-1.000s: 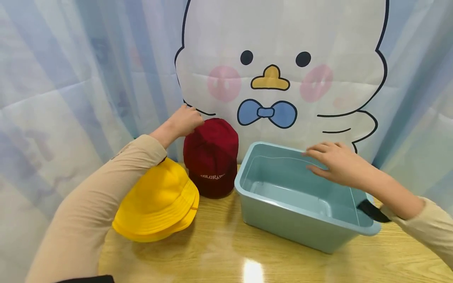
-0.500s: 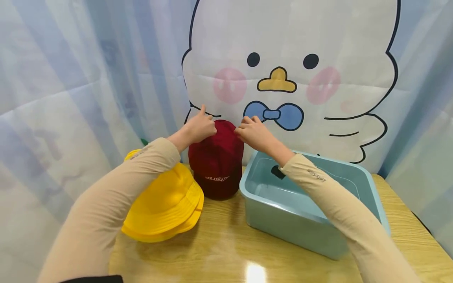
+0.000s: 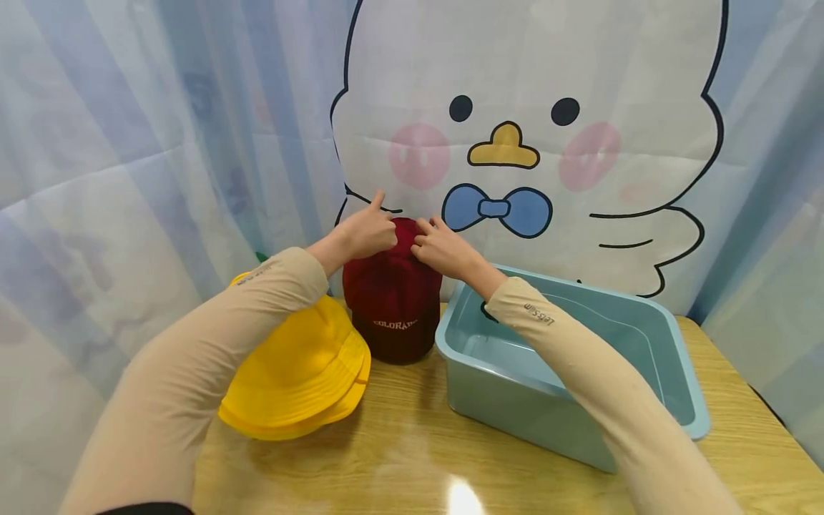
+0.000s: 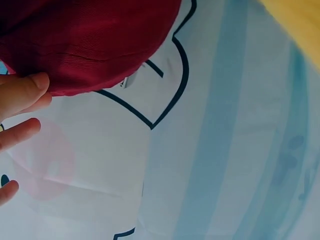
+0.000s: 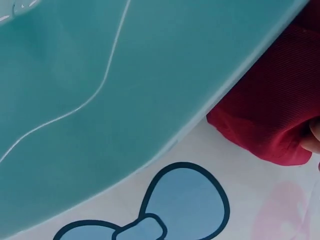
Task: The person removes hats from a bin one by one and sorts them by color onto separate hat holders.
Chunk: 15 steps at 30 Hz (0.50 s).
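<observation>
A dark red cap (image 3: 394,290) with white "COLORADO"-like lettering stands against the curtain, brim down on the table. My left hand (image 3: 363,233) pinches the top of its crown; in the left wrist view the thumb (image 4: 37,85) and a finger meet on the fabric while other fingers stand apart. From the other side my right hand (image 3: 445,250) also pinches the crown. In the right wrist view the red fabric (image 5: 272,110) is creased at a fingertip (image 5: 312,144), and most of that hand is out of view.
Yellow hats (image 3: 292,379), seemingly stacked, lie left of the cap, partly behind my left sleeve. A blue-green plastic bin (image 3: 515,397) stands close on the right, under my right forearm. Behind is a curtain (image 3: 502,43) with a cartoon bird. All stands on a wooden table (image 3: 399,458).
My right hand has moved left from above the bin to the cap's crown. The left hand has shifted slightly right on the cap. The cap stays in place.
</observation>
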Each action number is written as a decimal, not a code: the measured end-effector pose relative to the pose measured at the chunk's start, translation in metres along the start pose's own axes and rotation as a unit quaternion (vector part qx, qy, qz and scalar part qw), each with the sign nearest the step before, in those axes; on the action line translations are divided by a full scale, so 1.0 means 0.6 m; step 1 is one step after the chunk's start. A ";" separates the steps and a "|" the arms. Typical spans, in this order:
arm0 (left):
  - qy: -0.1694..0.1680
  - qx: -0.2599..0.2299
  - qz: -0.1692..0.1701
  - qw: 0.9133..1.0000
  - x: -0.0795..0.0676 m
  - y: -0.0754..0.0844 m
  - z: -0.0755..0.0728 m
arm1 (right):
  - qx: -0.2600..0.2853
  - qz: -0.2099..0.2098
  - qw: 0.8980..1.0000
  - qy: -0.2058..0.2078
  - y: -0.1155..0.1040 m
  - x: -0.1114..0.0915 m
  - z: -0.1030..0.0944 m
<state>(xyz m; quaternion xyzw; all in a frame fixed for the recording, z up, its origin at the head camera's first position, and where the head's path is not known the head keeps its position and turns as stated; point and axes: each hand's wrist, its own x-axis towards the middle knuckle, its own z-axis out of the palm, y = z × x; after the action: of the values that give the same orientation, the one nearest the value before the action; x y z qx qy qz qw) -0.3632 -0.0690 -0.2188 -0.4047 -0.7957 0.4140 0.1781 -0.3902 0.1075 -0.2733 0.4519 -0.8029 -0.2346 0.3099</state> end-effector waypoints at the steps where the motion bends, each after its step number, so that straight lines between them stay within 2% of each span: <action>1: 0.003 0.002 0.002 1.000 -0.001 -0.001 0.000 | 0.000 -0.002 1.000 -0.003 0.001 0.001 -0.001; 7: 0.009 0.009 -0.001 1.000 -0.005 -0.008 0.000 | 0.025 0.021 0.999 -0.015 0.017 0.011 -0.011; 12: 0.017 0.022 -0.027 0.999 -0.003 -0.017 0.004 | 0.047 0.069 0.996 -0.026 0.039 0.023 -0.019; 15: 0.019 0.039 -0.044 0.998 0.000 -0.024 0.011 | 0.042 0.088 0.995 -0.026 0.046 0.033 -0.017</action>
<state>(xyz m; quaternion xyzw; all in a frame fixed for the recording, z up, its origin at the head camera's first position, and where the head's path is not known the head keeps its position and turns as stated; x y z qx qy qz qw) -0.3747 -0.0770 -0.2110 -0.3698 -0.7922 0.4288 0.2275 -0.4073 0.1026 -0.2424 0.3860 -0.8564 -0.1838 0.2893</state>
